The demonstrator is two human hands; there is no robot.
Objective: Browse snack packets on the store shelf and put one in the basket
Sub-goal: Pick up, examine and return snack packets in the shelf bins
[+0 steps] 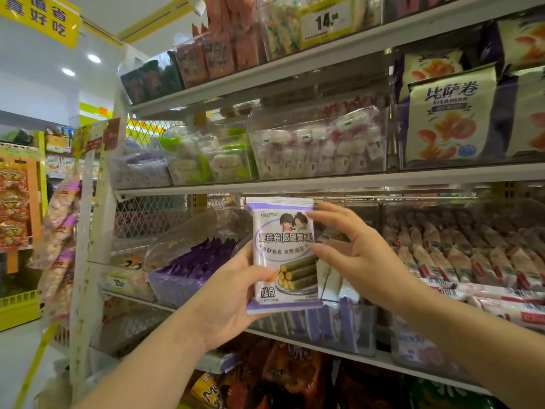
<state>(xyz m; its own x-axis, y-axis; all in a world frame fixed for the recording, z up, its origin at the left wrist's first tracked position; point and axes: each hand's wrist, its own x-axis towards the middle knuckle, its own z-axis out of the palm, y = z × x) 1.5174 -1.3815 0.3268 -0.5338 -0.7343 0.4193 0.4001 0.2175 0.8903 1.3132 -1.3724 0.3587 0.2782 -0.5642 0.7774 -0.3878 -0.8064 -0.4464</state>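
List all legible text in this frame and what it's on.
"海苔卷(咸蛋黄味)": front of the held packet.
"糕点": same packet, lower left corner.
"比萨卷 BISAJUAN": bag, right of the middle shelf.
"14": price tag, top shelf; small digits after it unclear.
"真好吃": yellow sign, top left, partly cut off.
Other labels: too blurred.

Retail snack shop, self-service aisle. Tiered metal shelves (324, 180) carried clear plastic bins (318, 160) along their front edges, packed with wrapped snack packets (472, 255), with printed bags (451, 122) standing upright toward the right end; a yellow price tag (326, 22) reading 14 sat on the top shelf's edge. A yellow printed sign (38, 16) hung overhead at left, packet strips (59, 231) dangled by the shelves' left end post, and round ceiling lights (93, 58) showed beyond.
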